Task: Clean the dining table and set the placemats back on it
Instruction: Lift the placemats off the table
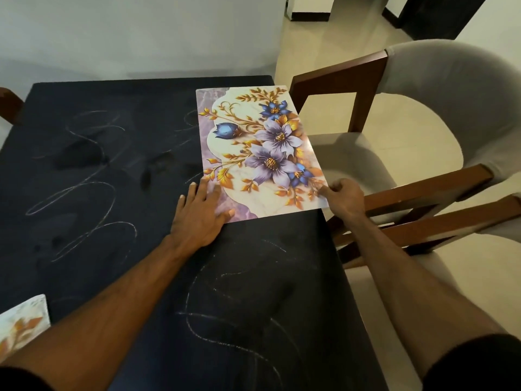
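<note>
Head view | floral placemat [259, 153] lies on dark worktop [112, 193] along its right edge, near corner overhanging | left hand [198, 214] flat, fingers spread, pressing mat's near-left corner, grip released | right hand [342, 197] pinches mat's near-right corner | second placemat [22, 320] at lower left | chair [423, 122] beside worktop

Single view only, head-worn wide-angle camera. Looks forward and steeply down from near edge of dark dining table [112, 165], close above it. Both forearms enter from bottom corners, reaching away from lens. Table's right edge runs through frame; upholstered chairs [423, 108] and tiled floor [352, 32] fill right side, pale wall [127, 32] beyond far table edge. Straight lines bow toward frame borders. No second view to overlap.
</note>
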